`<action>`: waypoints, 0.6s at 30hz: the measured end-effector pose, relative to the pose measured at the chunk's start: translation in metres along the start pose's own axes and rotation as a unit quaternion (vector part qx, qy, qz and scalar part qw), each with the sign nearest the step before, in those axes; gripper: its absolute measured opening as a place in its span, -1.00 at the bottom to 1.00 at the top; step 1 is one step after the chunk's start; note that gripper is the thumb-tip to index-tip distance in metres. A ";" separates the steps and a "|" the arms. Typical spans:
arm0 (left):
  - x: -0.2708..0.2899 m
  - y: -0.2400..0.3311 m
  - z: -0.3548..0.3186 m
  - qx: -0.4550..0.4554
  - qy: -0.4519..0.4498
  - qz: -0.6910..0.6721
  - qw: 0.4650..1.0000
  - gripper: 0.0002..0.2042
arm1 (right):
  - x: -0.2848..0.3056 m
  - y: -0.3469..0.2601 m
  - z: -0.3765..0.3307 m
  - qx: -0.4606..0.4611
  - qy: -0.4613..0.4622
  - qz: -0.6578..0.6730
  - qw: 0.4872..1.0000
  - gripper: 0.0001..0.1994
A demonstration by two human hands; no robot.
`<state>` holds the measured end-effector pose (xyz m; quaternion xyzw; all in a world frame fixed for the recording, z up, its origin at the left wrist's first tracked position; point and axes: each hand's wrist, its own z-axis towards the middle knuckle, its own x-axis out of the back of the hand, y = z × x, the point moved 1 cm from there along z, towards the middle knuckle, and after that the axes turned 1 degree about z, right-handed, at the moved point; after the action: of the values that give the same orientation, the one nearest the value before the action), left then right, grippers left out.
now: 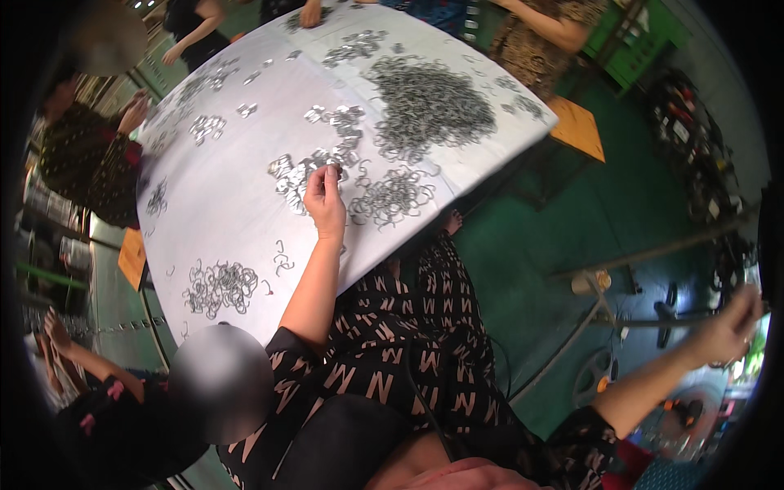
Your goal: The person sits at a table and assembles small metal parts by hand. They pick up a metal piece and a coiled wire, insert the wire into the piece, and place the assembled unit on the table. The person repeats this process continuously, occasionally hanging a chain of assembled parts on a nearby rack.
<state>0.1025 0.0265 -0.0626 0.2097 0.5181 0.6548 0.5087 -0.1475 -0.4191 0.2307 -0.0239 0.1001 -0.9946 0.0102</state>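
Metal clips [314, 175]: small, shiny, silver pieces lay scattered and heaped on a white bench [229, 212], just under the left hand.
Left hand [324, 196]: it rested on the bench at the near edge of a flat pile; its grip was pinched together on what seemed one small clip, though the piece itself was too small to make out.
Right hand [731, 322]: it was stretched far out to the side, well away from the bench; I cannot tell if its grip was closed or apart.
Wire hooks [429, 102]: a large grey tangled mound lay further back, a smaller one [392, 196] beside the left hand, another [219, 286] near the front edge.
Handling: the clips looked light, stiff and slippery, likely best pinched by their edges with fingertips.
Others: several people sat around the bench.
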 end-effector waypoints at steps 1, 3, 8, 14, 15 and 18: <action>0.006 0.003 0.004 0.009 0.009 0.007 1.000 -0.81 | -0.037 -0.008 -0.032 -0.033 -0.066 0.028 0.997 -0.80; 0.025 0.006 0.007 0.019 0.025 0.024 0.999 -0.80 | -0.109 -0.051 -0.106 -0.054 -0.234 0.120 0.963 -0.59; 0.053 0.006 0.017 -0.001 -0.050 0.202 0.978 -0.87 | -0.207 -0.117 -0.283 -0.064 -0.535 0.163 0.827 0.18; 0.013 -0.003 0.036 -0.006 -0.238 0.373 0.897 -0.89 | -0.251 -0.193 -0.329 -0.070 -0.672 0.072 0.734 0.34; 0.001 -0.008 0.039 -0.018 -0.256 0.362 0.896 -0.89 | -0.255 -0.200 -0.334 -0.057 -0.664 0.087 0.740 0.34; -0.033 -0.032 0.048 -0.111 -0.308 0.369 0.870 -0.89 | -0.260 -0.215 -0.352 -0.022 -0.653 0.109 0.750 0.25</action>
<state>0.1680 0.0176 -0.0646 0.5188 0.1439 0.7502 0.3840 0.0910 -0.1325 -0.0827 -0.6564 0.0928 -0.7266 0.1806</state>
